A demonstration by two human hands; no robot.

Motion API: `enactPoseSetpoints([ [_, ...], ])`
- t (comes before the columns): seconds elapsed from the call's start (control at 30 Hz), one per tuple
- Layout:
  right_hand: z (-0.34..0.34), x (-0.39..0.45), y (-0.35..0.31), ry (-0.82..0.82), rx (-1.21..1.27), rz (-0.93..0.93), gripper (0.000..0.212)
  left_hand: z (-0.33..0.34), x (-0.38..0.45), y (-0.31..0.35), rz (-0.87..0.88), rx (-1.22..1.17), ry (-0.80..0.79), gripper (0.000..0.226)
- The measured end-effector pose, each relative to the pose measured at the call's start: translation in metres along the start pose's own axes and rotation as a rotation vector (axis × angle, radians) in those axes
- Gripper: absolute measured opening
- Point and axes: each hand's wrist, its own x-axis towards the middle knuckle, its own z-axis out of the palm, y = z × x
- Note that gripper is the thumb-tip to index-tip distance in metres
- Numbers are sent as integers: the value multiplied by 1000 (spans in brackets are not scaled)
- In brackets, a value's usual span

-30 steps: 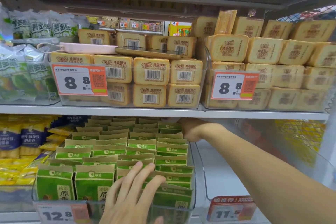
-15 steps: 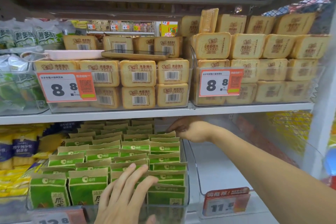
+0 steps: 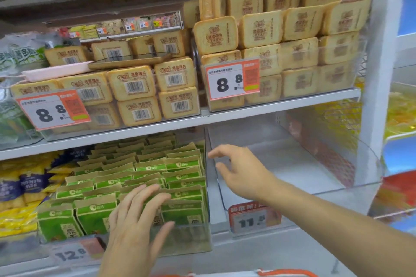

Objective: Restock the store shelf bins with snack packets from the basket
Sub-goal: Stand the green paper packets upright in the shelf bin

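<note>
Green snack packets point(image 3: 144, 177) stand in rows inside a clear bin point(image 3: 189, 240) on the lower shelf. My left hand point(image 3: 135, 227) rests flat on the front packets with fingers spread, holding nothing. My right hand point(image 3: 243, 171) hovers open just right of that bin, over the front of a clear bin point(image 3: 315, 164) that has nothing in it and carries a red 11.5 price tag point(image 3: 254, 218). An orange strip, perhaps the basket rim point(image 3: 286, 273), shows at the bottom edge.
The upper shelf point(image 3: 202, 119) holds two clear bins of tan toast-slice packs point(image 3: 258, 29) with 8.8 price tags. Yellow and blue packets point(image 3: 20, 189) fill the lower left. A white upright post point(image 3: 378, 74) bounds the shelf on the right.
My right hand has drawn back out from the rear of the green packet bin and opened, now over the bin with no packets. The view has shifted right; my left hand stays on the front packets.
</note>
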Motion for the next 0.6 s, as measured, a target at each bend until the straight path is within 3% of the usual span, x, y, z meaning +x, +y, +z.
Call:
enactPoseSetpoints([
  [0.13, 11, -35, -18, 113, 16, -187, 4, 0, 5, 13, -38, -9, 29, 41],
  [0.27, 31, -66, -29, -5, -276, -446, 31, -4, 2, 20, -74, -5, 1, 41],
  [0.37, 47, -77, -20, -55, -488, -495, 44, -12, -7, 27, -97, 14, -10, 54],
  [0.47, 54, -78, -12, -10, -588, -562, 43, -17, -12, 30, -138, 25, 40, 65],
  [0.6, 51, -75, -13, 58, -656, -570, 42, -11, -24, 19, -112, 74, -46, 46],
])
